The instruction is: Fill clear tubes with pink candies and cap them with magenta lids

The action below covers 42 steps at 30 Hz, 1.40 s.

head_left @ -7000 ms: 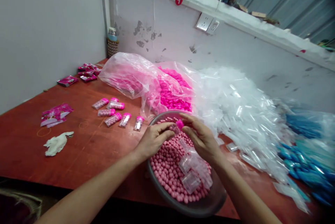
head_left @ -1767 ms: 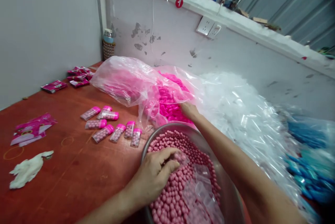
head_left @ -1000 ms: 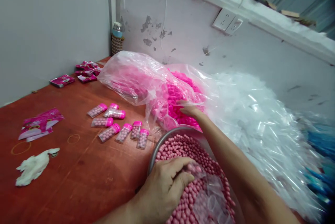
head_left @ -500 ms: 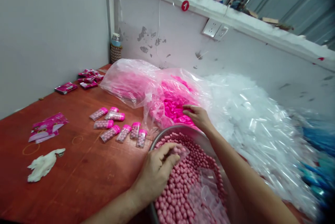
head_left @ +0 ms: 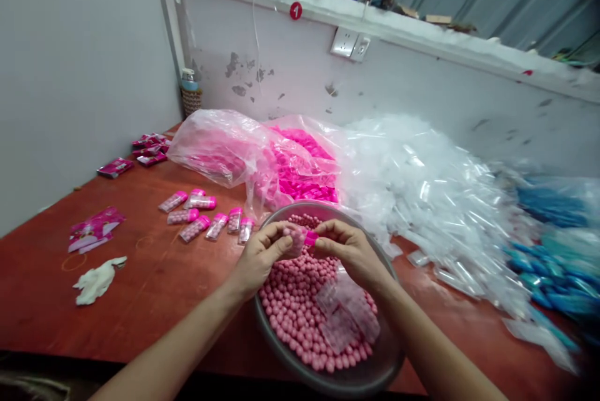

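left hand (head_left: 257,257) grip holds filled tube (head_left: 296,240); right hand (head_left: 347,251) grip pinches pink cap (head_left: 311,237).

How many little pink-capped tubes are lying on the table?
7 filled tubes: three in a back cluster by the pink bag, four in a front row left of the bowl. More may hide under the bag.

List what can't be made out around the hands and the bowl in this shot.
- Head view: the tube between left hand and right hand is mostly covered by fingers; whether the pink cap is seated is unclear.
- Bowl: near rim cut by the bottom edge.
- Blue pile: blurred.
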{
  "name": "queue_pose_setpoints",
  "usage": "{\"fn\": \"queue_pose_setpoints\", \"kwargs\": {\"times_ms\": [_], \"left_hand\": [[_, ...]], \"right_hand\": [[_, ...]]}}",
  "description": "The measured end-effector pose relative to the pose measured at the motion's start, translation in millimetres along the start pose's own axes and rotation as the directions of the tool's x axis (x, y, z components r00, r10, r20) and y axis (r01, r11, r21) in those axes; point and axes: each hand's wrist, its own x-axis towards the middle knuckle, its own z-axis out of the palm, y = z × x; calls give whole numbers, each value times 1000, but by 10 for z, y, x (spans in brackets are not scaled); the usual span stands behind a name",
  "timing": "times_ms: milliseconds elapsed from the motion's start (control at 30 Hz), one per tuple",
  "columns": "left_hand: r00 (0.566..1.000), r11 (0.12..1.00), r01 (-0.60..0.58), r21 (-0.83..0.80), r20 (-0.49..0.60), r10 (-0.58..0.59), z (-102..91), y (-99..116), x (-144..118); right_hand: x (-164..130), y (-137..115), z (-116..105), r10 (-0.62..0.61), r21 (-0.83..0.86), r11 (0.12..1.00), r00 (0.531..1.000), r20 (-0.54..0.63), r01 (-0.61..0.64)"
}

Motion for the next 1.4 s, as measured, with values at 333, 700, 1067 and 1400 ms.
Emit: {"fn": "queue_pose_setpoints", "kwargs": {"times_ms": [333,700,1067,1400], "left_hand": [[986,892,-148,427,130,102,41,55,-52],[978,852,-194,486,168,127,47,13,-48],[967,824,-223,521,228,117,37,55,-38],[967,719,-254,646,147,209,31,17,-57]], "right_hand": [[-130,100,-81,277,281,884,902,332,-375],[-251,-140,29,-308,-393,881,950,-50,264],[-325,-259,-29,-297,-641,637,903,309,429],[-393,-177,-115,-341,-752,541,916,214,377]]}}
